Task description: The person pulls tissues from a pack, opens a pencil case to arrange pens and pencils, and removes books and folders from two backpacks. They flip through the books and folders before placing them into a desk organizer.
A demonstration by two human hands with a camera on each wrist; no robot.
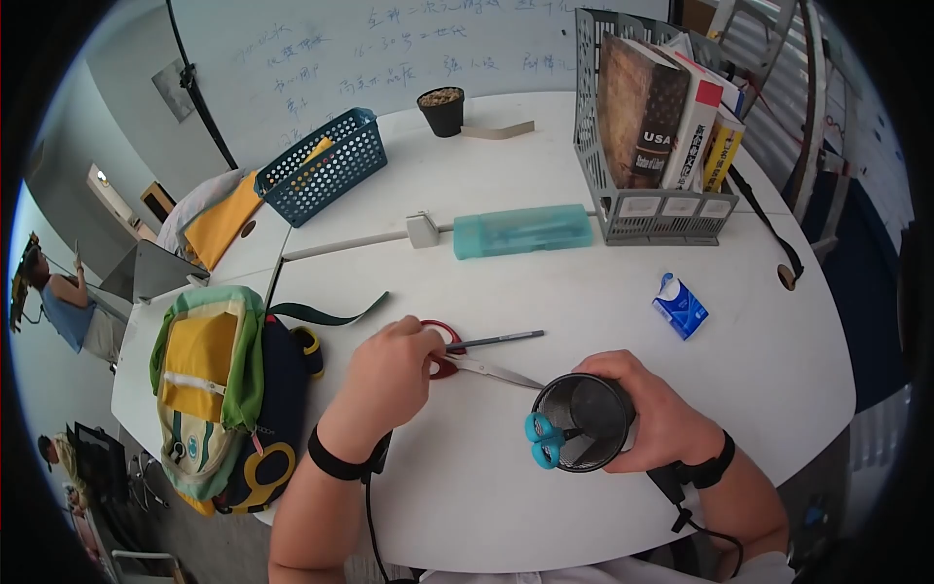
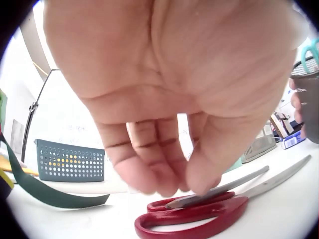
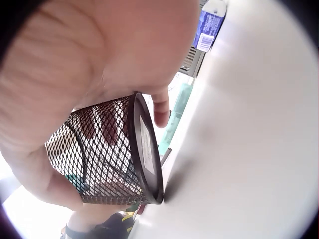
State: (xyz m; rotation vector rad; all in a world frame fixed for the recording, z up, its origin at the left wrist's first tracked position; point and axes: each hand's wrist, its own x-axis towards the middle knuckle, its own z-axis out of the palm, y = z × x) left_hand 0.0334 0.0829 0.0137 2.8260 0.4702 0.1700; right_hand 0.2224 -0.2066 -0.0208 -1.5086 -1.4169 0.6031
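My right hand [image 1: 671, 414] grips a black mesh pen cup [image 1: 608, 420] round its side. The cup tips toward me, its base close over the table in the right wrist view; teal-handled scissors [image 1: 545, 443] stand in it. My left hand [image 1: 389, 368] reaches down with thumb and fingers bunched, fingertips right at the near end of a grey pencil [image 1: 501, 340]. That pencil crosses over red-handled scissors [image 2: 214, 219], which lie with their blades pointing toward the cup. Whether the fingers pinch the pencil, I cannot tell.
A backpack [image 1: 209, 389] with a green strap lies left. Behind are a teal pencil case [image 1: 522, 232], a white block [image 1: 421, 230], a blue basket [image 1: 326, 165], a plant pot [image 1: 443, 115] and a grey book rack [image 1: 662, 219]. A blue tissue pack [image 1: 681, 308] lies right.
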